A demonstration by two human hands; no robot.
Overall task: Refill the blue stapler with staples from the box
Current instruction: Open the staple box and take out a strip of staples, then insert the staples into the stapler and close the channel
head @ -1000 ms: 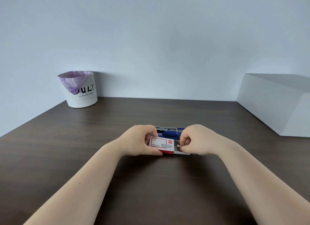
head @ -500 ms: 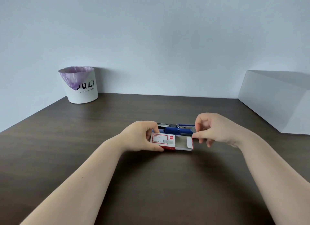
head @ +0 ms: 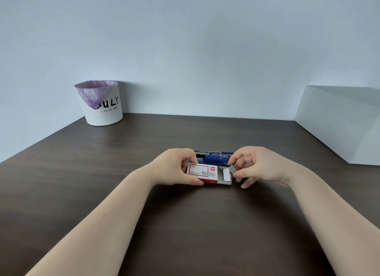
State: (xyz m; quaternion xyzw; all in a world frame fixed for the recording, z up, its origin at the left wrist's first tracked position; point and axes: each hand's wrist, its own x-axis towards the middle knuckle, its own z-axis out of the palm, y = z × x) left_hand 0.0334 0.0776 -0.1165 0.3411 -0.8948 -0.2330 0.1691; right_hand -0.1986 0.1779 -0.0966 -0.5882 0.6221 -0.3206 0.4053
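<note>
Fingers of the left hand (head: 176, 167) are clamping the red-and-white cardboard staple box (head: 203, 174) steady on the dark wooden desk (head: 185, 224), while the right hand (head: 255, 165) is pinching a grey strip of staples (head: 232, 169) clear of its slid-out tray, the opened blue stapler (head: 213, 158) lying just behind.

I see bare table (head: 185, 224) near and left; the staple box (head: 202, 174) blocks the stapler (head: 213, 158) behind it.

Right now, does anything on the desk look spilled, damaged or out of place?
Nothing stands out. The staple box lies flat with its tray slid out to the right, steadied by the left hand. The right hand pinches a staple strip above the tray. The blue stapler lies open behind them. No loose staples show.
</note>
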